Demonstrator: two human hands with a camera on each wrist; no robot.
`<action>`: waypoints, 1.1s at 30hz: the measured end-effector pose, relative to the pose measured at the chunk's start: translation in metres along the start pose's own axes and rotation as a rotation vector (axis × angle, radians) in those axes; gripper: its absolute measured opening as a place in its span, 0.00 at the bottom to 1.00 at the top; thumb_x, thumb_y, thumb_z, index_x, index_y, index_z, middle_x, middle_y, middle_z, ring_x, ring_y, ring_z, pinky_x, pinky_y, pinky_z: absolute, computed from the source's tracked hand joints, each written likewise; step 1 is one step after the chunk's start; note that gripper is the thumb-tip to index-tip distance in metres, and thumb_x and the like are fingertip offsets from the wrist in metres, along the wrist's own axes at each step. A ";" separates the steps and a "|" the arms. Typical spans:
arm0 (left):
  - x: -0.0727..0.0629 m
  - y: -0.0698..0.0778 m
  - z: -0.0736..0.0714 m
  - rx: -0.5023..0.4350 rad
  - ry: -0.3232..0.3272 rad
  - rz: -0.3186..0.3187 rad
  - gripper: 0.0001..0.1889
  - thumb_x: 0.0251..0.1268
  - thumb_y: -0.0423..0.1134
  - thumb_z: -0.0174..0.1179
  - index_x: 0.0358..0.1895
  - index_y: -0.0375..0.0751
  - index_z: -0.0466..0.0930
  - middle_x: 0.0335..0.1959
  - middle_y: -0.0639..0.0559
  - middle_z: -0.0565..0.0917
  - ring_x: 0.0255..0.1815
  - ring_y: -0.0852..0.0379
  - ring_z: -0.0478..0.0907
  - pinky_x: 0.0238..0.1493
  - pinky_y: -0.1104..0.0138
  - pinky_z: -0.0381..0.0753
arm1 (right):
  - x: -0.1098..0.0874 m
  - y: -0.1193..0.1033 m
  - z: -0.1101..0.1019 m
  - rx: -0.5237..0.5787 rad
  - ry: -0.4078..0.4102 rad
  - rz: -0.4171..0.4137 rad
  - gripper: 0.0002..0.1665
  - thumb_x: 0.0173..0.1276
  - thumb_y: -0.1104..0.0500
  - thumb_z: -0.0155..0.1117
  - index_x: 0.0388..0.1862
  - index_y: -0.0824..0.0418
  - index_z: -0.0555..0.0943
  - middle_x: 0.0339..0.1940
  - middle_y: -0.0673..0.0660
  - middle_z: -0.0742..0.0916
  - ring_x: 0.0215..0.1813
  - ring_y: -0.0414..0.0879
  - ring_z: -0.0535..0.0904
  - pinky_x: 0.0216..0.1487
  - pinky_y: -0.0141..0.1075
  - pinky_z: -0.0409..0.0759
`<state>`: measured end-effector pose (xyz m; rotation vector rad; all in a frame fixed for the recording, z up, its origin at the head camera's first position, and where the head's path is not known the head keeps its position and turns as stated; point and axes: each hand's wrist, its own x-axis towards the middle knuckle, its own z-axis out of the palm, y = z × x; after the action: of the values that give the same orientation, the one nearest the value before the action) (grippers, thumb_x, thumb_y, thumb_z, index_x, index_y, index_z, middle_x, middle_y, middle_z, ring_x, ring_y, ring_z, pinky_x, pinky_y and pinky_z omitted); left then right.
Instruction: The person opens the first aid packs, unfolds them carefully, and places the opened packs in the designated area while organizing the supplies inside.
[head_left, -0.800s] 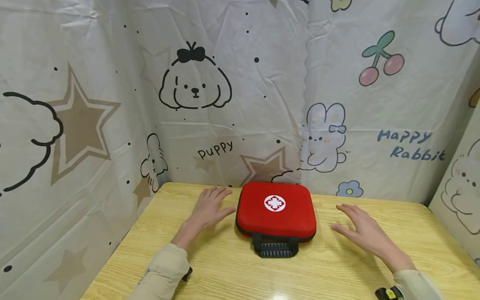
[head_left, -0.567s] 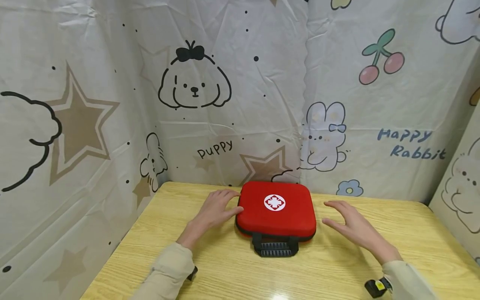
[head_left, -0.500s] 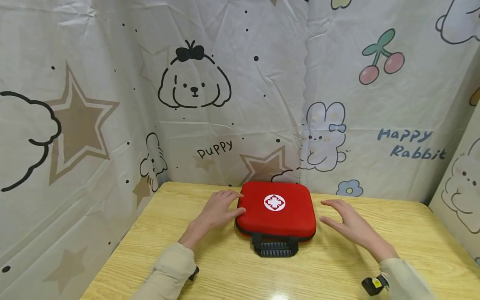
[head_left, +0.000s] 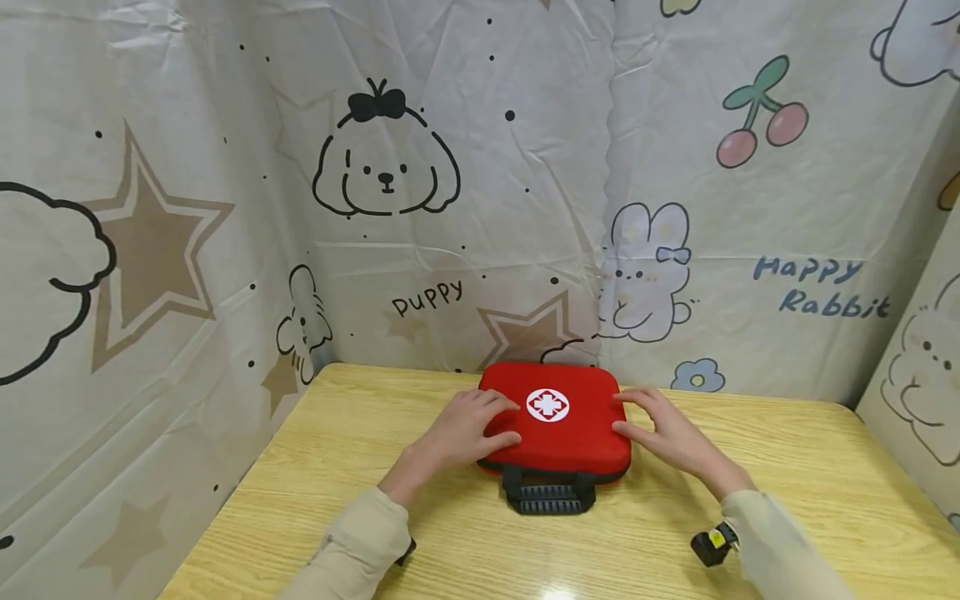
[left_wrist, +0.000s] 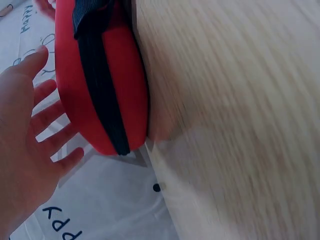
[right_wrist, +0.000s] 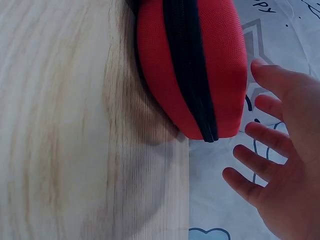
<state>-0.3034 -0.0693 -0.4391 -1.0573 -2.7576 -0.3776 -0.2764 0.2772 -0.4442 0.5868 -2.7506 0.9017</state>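
Red case [head_left: 558, 437], wood-grain table [head_left: 637, 533], cartoon-print backdrop [head_left: 525, 225]

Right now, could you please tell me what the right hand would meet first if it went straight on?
Probably the case: the right hand points at it from the right, though depth there is unclear.

The table [head_left: 330, 442] is pale yellow wood with a fine grain, its visible far corners rounded and a bright glint on its near part. A red case [head_left: 570, 446] lies flat near the back edge, its black handle [head_left: 551, 499] toward the near side.
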 end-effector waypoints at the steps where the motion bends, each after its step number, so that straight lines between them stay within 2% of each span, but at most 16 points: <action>1: 0.000 0.001 0.001 0.008 -0.006 0.007 0.27 0.65 0.63 0.58 0.63 0.55 0.77 0.60 0.56 0.79 0.63 0.54 0.72 0.69 0.54 0.68 | 0.001 0.000 0.001 0.004 -0.003 -0.001 0.30 0.67 0.47 0.68 0.63 0.60 0.78 0.63 0.62 0.78 0.65 0.61 0.73 0.65 0.61 0.70; 10: 0.001 0.005 0.008 0.033 -0.014 0.039 0.25 0.61 0.64 0.61 0.58 0.59 0.81 0.62 0.56 0.76 0.63 0.54 0.69 0.66 0.55 0.69 | 0.002 0.001 0.007 0.074 -0.053 0.042 0.31 0.70 0.46 0.64 0.66 0.62 0.75 0.70 0.65 0.71 0.67 0.65 0.69 0.63 0.63 0.71; 16: 0.000 0.001 0.009 0.022 -0.006 0.032 0.23 0.62 0.62 0.62 0.57 0.59 0.82 0.63 0.58 0.77 0.65 0.55 0.70 0.67 0.55 0.69 | -0.001 0.002 0.012 0.107 -0.033 0.056 0.32 0.69 0.46 0.65 0.65 0.63 0.76 0.68 0.64 0.72 0.63 0.64 0.71 0.61 0.62 0.74; 20: 0.003 -0.003 0.010 0.015 -0.007 0.023 0.22 0.62 0.59 0.61 0.58 0.58 0.81 0.65 0.58 0.77 0.70 0.53 0.69 0.69 0.54 0.68 | -0.005 -0.002 0.014 0.098 -0.019 0.079 0.33 0.68 0.44 0.66 0.64 0.62 0.77 0.66 0.63 0.73 0.61 0.62 0.73 0.59 0.59 0.75; 27: 0.008 -0.014 0.008 -0.086 -0.081 -0.005 0.24 0.63 0.57 0.60 0.61 0.57 0.79 0.70 0.59 0.73 0.77 0.52 0.62 0.73 0.56 0.66 | -0.010 -0.011 0.017 0.057 0.010 0.107 0.33 0.67 0.43 0.67 0.63 0.63 0.78 0.63 0.62 0.74 0.53 0.56 0.76 0.53 0.51 0.78; 33: 0.010 -0.022 0.004 -0.188 -0.161 -0.006 0.25 0.64 0.54 0.61 0.64 0.54 0.78 0.73 0.58 0.69 0.79 0.53 0.58 0.75 0.55 0.63 | -0.020 -0.017 0.021 0.062 0.003 0.145 0.33 0.66 0.42 0.67 0.63 0.60 0.77 0.60 0.59 0.72 0.48 0.49 0.75 0.44 0.37 0.78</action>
<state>-0.3254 -0.0777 -0.4446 -1.1709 -2.9130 -0.5873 -0.2520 0.2587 -0.4577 0.3995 -2.8003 1.0211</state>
